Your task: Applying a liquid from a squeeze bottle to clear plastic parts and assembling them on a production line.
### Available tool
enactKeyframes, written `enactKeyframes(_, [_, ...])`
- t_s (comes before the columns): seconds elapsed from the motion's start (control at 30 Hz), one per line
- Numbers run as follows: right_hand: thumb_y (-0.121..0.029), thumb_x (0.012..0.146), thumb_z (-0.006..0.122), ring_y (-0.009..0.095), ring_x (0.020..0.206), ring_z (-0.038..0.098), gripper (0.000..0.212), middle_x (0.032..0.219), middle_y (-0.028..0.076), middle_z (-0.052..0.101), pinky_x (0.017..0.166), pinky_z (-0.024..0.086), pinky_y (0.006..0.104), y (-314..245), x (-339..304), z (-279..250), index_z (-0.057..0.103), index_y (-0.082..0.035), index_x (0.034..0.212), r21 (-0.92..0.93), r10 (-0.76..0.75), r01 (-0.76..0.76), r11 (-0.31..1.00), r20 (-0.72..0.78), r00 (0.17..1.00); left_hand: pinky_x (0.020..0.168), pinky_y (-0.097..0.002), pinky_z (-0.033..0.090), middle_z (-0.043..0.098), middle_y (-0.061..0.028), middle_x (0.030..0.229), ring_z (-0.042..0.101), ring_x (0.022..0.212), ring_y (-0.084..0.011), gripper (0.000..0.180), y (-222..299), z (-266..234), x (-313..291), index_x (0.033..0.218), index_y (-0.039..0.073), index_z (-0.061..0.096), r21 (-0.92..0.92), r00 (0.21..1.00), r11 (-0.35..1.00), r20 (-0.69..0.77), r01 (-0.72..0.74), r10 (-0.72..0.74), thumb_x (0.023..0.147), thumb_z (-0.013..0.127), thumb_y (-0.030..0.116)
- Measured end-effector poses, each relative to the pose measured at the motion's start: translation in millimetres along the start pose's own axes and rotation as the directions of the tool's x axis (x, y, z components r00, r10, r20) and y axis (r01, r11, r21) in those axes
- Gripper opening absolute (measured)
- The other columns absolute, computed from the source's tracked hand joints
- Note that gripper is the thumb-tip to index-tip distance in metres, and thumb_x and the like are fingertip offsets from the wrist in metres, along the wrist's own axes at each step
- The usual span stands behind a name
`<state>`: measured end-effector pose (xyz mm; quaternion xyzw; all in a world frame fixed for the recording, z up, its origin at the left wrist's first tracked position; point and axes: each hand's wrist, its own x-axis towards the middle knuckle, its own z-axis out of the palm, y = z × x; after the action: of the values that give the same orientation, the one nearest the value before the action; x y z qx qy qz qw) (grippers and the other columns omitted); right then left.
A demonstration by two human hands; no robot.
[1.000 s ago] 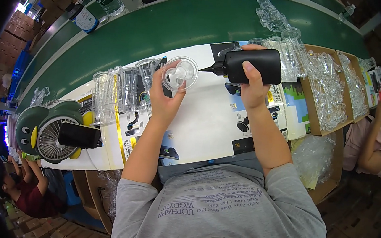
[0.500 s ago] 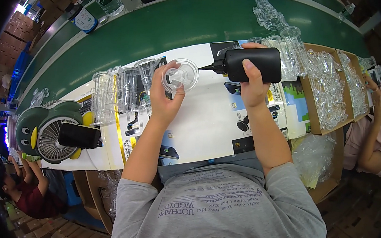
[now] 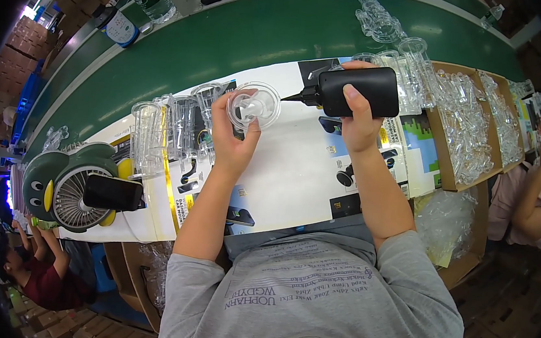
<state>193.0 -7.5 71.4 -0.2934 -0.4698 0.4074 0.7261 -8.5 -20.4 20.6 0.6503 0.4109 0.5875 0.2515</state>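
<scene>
Well to the left of the hands, a green penguin-shaped desk fan (image 3: 67,188) sits on the counter (image 3: 303,166), with a black rectangular block (image 3: 113,193) in front of it. Just left of the left hand (image 3: 233,140) stand tall clear plastic tubes (image 3: 170,133). That hand grips a round clear plastic cap (image 3: 254,105) above the white sheet. The right hand (image 3: 359,122) clasps a black squeeze bottle (image 3: 356,90), its nozzle close beside the cap. Right of it, cardboard trays of clear parts (image 3: 467,126).
</scene>
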Motion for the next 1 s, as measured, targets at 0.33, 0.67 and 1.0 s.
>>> enactKeyframes(0.33, [-0.015,0.07,0.06,0.014,0.076,0.058,0.038,0.093,0.01,0.054,0.064,0.051,0.0242,-3.5,-0.7,-3.5,0.054,0.0,0.105,-0.017,0.088,-0.088,0.996,-0.012,0.996,0.098,-0.0366,0.034,0.053,-0.0151,0.116,0.049,0.111,-0.0251,0.048,0.7,-0.5,1.0,0.118,0.002,0.04,-0.013,0.998,0.999,0.047,-0.049,0.049,0.073,0.057,0.001])
enactKeyframes(0.67, [-0.015,0.069,0.061,0.014,0.081,0.056,0.038,0.098,0.009,0.055,0.07,0.049,0.0249,-5.3,0.8,-1.9,0.055,0.0,0.104,-0.012,0.08,-0.081,0.997,-0.066,0.995,0.096,-0.0371,0.037,0.055,-0.013,0.114,0.05,0.109,-0.0279,0.046,7.5,-4.0,6.1,0.114,0.003,0.051,0.132,0.987,0.981,0.095,-0.141,0.129,0.069,0.059,0.003])
enactKeyframes(1.0, [-0.015,0.069,0.061,0.014,0.08,0.056,0.038,0.097,0.009,0.055,0.069,0.049,0.0244,-5.0,0.7,-0.7,0.055,0.0,0.103,-0.022,0.063,-0.064,0.998,-0.068,0.996,0.096,-0.0371,0.037,0.055,-0.0137,0.113,0.051,0.108,-0.0282,0.045,7.4,-4.0,6.0,0.114,0.0,0.052,0.102,0.987,0.987,0.107,-0.128,0.117,0.069,0.058,0.002])
